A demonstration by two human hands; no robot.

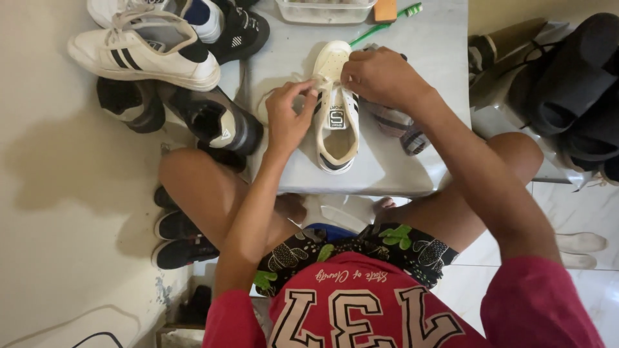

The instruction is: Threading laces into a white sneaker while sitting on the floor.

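Together, two hands (335,96) on one sneaker (335,109)

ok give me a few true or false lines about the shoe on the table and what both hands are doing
1. Both hands are at the laces of the white shoe. True: the left hand and the right hand pinch at its lace area.
2. The shoe lies on the floor. False: it rests on the grey table.
3. A green toothbrush lies on the table beyond the shoe. True.
4. The right hand holds the toothbrush. False: the toothbrush lies free, apart from both hands.
5. More shoes are piled to the left of the table. True: a white striped sneaker and dark ones lie there.
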